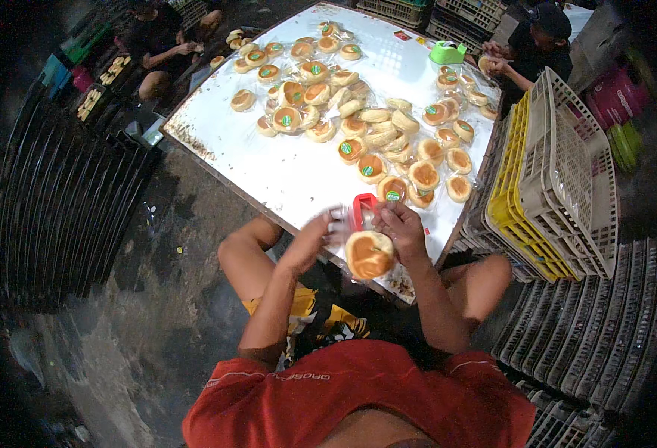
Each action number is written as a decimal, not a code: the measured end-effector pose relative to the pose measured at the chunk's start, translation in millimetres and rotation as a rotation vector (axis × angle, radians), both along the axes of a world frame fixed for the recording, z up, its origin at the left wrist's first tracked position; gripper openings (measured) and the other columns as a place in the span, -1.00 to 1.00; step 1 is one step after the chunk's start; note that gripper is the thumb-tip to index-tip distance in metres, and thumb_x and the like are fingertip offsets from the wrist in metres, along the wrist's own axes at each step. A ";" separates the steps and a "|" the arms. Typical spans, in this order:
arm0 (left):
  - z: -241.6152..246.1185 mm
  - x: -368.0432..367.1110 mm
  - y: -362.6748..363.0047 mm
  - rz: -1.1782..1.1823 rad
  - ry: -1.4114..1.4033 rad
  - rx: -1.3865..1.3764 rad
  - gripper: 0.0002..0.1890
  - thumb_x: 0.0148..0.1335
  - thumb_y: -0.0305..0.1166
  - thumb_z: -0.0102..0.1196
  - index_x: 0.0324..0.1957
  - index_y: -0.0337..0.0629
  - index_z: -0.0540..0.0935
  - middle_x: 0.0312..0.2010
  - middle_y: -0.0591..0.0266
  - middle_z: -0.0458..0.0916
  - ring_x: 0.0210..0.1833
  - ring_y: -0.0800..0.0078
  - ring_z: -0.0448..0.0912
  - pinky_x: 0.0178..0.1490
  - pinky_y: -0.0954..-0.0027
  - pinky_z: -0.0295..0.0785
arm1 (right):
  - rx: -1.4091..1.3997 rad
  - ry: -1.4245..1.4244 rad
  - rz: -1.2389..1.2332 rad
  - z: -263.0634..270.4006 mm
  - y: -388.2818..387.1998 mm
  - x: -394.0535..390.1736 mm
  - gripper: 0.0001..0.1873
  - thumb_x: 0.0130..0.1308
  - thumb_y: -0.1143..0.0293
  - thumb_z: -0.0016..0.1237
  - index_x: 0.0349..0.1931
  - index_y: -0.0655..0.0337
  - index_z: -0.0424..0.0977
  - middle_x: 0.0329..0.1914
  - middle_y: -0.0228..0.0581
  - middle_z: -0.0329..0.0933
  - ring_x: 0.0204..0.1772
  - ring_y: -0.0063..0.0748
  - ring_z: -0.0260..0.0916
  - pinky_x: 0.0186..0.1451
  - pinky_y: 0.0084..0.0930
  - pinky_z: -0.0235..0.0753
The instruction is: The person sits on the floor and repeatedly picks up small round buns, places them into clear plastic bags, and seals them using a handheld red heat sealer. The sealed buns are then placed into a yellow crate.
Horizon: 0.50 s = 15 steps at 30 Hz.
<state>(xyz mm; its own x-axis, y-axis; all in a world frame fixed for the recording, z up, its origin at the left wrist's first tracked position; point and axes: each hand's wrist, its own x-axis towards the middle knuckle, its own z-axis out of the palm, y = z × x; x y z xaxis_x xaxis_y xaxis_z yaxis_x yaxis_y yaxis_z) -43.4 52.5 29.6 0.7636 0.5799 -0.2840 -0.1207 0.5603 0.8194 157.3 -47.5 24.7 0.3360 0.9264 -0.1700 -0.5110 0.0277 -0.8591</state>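
A round flat bread with a browned top [369, 255] hangs at the near edge of the white table, in what looks like a clear plastic bag. My right hand [401, 227] grips the gathered top of the bag, with its fingers closed. Just left of it stands a red plastic tape dispenser [365, 210]. My left hand [322, 232] is blurred beside the dispenser; whether it holds anything cannot be told. Beyond my hands lies a heap of round breads [381, 134], several in clear bags with green stickers [346, 148].
A green dispenser [447, 52] stands at the table's far right. Stacked plastic crates [558, 179] rise beside the right edge. Two people work nearby, one at the far left [157, 45], one at the far right [535, 45]. Stacked dark trays [76, 207] stand on the left.
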 end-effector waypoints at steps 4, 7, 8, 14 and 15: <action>-8.4 19.0 -37.1 -0.013 0.245 0.372 -0.45 0.12 -0.42 0.38 0.13 -0.31 0.47 -0.11 0.20 0.63 -0.05 0.50 0.58 0.08 0.36 0.50 | -0.019 -0.485 -0.202 -6.1 -0.8 -12.2 -0.78 0.47 0.30 -0.07 -0.17 0.29 0.51 -0.40 -0.41 0.51 -0.39 -0.67 0.38 -0.30 -0.65 0.39; -14.9 15.7 -37.1 0.085 0.068 0.090 -0.46 0.16 -0.45 0.30 0.19 -0.31 0.43 -0.01 0.17 0.60 0.01 0.43 0.58 0.14 0.37 0.48 | -0.157 -0.465 -0.339 19.3 -11.0 -16.9 -0.80 0.46 0.32 -0.06 -0.20 0.29 0.52 -0.48 -0.42 0.47 -0.39 -0.63 0.37 -0.27 -0.57 0.41; -19.4 14.8 -34.5 0.009 0.019 0.117 -0.45 0.18 -0.43 0.29 0.20 -0.32 0.43 -0.02 0.18 0.61 0.00 0.45 0.58 0.13 0.38 0.48 | -0.155 -0.782 -0.195 -15.7 -12.6 -4.7 -0.80 0.45 0.32 -0.03 -0.21 0.29 0.52 -0.48 -0.40 0.47 -0.36 -0.58 0.38 -0.22 -0.54 0.43; -3.7 21.5 -36.8 -0.057 -0.001 0.059 -0.52 0.20 -0.34 0.31 0.12 -0.32 0.54 -0.04 0.18 0.63 0.01 0.46 0.57 0.16 0.38 0.46 | -0.125 -0.722 -0.114 -2.6 -19.3 -11.3 -0.83 0.39 0.39 0.00 -0.31 0.33 0.51 -0.39 -0.34 0.54 -0.25 -0.56 0.42 -0.14 -0.49 0.46; -0.6 21.2 -36.2 -0.042 0.012 0.064 -0.53 0.20 -0.32 0.31 0.11 -0.32 0.55 -0.05 0.19 0.64 0.00 0.46 0.57 0.16 0.38 0.46 | -0.097 -0.711 -0.095 1.1 -17.5 -11.0 -0.84 0.38 0.40 0.00 -0.30 0.33 0.52 -0.38 -0.34 0.54 -0.25 -0.55 0.44 -0.13 -0.48 0.47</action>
<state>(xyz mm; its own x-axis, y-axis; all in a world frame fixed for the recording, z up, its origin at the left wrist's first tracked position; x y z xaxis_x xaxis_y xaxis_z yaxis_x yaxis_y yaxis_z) -22.2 16.2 28.9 0.7842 0.5648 -0.2571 -0.0881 0.5115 0.8548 146.3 -64.9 25.8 0.4742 0.8795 0.0397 0.1735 -0.0492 -0.9836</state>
